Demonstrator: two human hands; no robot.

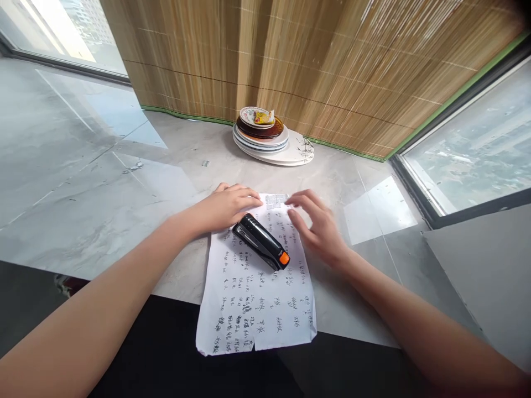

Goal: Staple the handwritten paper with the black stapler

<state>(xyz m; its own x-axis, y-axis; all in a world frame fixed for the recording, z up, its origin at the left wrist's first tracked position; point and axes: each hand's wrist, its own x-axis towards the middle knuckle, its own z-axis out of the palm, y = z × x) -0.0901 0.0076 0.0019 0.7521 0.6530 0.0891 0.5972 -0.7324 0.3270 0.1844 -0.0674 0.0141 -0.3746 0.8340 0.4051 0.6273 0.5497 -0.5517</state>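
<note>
Surface: pale, marbled and glossy, its far edge along the blind (290,61), its near edge crossing below the forearms.
Paper: the sheet (282,309) lies near the middle of the surface's near edge, its lower end hanging past that edge; handwriting covers it, and the lower margin has a small tear.
Stapler: the black stapler (262,242) rests on the paper's upper half, slanting from upper left to lower right, with an orange part at the end nearer the surface's near edge; neither hand grips it.
Strips: silvery strips (275,202) lie at the paper's far edge, between the two hands.
Left hand: the left hand (233,202) lies palm down over the paper's far left corner, fingers close together and gripping nothing visible; its thumb is just beside the stapler's far end, contact unclear.
Right hand: the right hand (316,221) is at the paper's far right corner, thumb and index finger parted by a narrow gap; whether the fingertips touch the strips cannot be told.
Plates: a stack of plates (244,145) stands near the surface's far edge, a yellow packet (264,118) on top.
Bits: small shiny bits (136,166) lie on the surface left of the plates.
Windows: one window (89,30) at the far left, another (477,141) at the right.
</note>
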